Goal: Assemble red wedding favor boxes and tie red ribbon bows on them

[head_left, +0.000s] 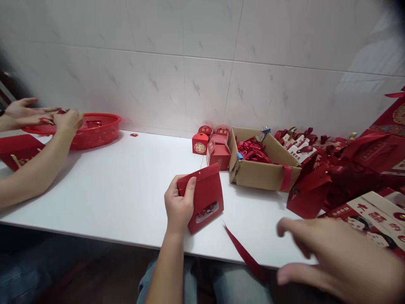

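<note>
My left hand (179, 202) grips a red gift box (207, 190) by its folded top, thumb across the front. A small clear window near the box's base shows wrapped pieces inside. My right hand (329, 257), a little blurred by motion, hangs over the front right of the table with thumb and fingers apart and nothing between them. A dark red ribbon (242, 249) lies across the table edge between the two hands, touching neither as far as I can see.
A cardboard box (262, 177) holds red ribbons. Small red boxes (219, 156) stand beside it. Finished-looking gift bags (310, 190) crowd the right side. At the left, another person's hands (68, 120) work over a red plastic basket (101, 137), near a red box (19, 147).
</note>
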`<action>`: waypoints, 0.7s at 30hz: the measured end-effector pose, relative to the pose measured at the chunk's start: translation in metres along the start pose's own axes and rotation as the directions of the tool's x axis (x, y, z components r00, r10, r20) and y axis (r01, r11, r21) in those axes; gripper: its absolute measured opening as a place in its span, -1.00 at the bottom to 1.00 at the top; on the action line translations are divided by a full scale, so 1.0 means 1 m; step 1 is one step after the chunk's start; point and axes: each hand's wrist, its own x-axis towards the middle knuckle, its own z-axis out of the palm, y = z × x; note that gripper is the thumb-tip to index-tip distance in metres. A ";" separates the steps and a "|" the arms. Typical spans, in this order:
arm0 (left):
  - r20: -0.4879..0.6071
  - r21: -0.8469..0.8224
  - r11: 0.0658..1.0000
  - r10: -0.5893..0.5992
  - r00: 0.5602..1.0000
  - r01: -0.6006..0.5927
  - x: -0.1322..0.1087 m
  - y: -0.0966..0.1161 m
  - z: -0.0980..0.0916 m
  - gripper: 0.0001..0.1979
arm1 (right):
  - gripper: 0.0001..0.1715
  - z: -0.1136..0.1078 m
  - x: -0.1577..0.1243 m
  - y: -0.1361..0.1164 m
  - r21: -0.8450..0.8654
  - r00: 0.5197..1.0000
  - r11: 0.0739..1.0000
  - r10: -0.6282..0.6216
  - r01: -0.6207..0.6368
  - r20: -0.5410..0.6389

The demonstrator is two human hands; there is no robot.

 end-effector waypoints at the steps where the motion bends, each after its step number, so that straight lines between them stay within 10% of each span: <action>1: 0.003 -0.002 1.000 0.003 1.000 -0.003 0.000 0.000 0.000 -0.81 | -0.63 0.020 0.000 -0.002 -0.098 0.990 0.993 0.077 -0.066 0.120; 6: 0.004 -0.020 1.000 0.005 1.000 -0.005 0.000 -0.001 -0.001 -0.81 | -0.81 0.100 0.015 0.000 -0.225 0.917 0.972 0.150 -0.069 0.369; 10: 0.011 -0.028 0.999 -0.016 1.000 0.017 0.000 0.000 -0.001 -0.81 | -0.90 0.095 0.016 0.004 -0.068 0.884 0.997 0.003 0.033 0.468; 14: 0.020 -0.020 0.999 -0.035 0.999 0.036 0.000 -0.001 -0.001 -0.80 | -0.76 0.040 0.038 0.006 0.204 0.540 0.930 -0.008 -0.305 0.842; 15: 0.015 -0.015 0.999 -0.037 0.999 0.038 0.001 -0.001 -0.001 -0.79 | -0.76 0.019 0.049 0.008 0.226 0.522 0.896 0.009 -0.383 0.853; 17: 0.007 -0.007 0.999 -0.041 0.999 0.041 0.001 -0.002 -0.001 -0.78 | -0.68 -0.031 0.076 0.014 0.369 0.938 0.888 0.164 -0.276 0.306; 18: 0.005 -0.005 0.999 -0.043 0.999 0.043 0.002 -0.002 0.000 -0.78 | -0.66 -0.059 0.090 0.018 0.439 0.943 0.895 0.213 -0.082 -0.257; 20: 0.011 0.000 0.999 -0.048 0.999 0.048 0.002 -0.003 0.001 -0.77 | -0.68 -0.114 0.116 0.025 0.405 0.761 0.910 0.199 0.091 -0.618; 21: 0.015 0.002 0.999 -0.050 0.999 0.050 0.002 -0.003 0.001 -0.76 | -0.68 -0.137 0.127 0.029 0.334 0.597 0.923 0.161 0.192 -0.786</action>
